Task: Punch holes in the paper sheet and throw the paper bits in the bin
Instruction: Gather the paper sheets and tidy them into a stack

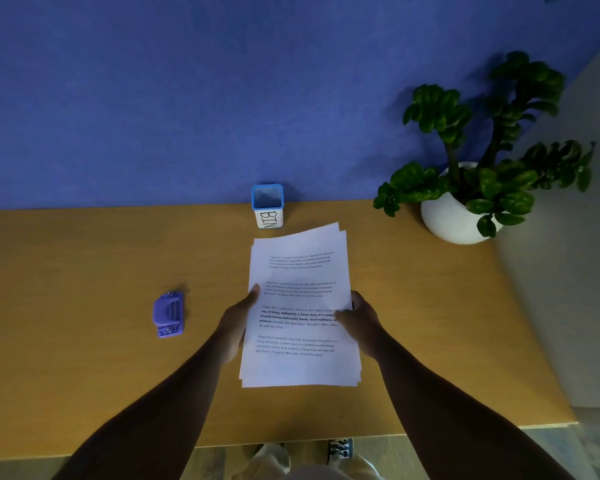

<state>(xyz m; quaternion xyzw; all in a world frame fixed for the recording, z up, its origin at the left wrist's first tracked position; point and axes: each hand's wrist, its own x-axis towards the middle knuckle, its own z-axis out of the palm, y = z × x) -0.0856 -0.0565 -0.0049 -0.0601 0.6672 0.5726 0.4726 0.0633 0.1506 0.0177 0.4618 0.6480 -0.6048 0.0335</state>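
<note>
Both hands grip a loose stack of printed paper sheets (298,306) above the worktop (84,271): left hand (238,323) on one edge, right hand (359,322) opposite; hole punch (168,315) lies well left, bin (268,206) just beyond

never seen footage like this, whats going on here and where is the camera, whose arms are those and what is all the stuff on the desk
There is no machine here. The one picture comes from a camera worn on a person's head, looking down, so the two bare arms are the wearer's own. The left hand and right hand grip the side edges of a stack of printed paper sheets. On the wooden desk lie a purple hole punch, untouched on the left, a small blue-rimmed cup labelled BIN by the blue wall, and a potted plant on the right.
</note>
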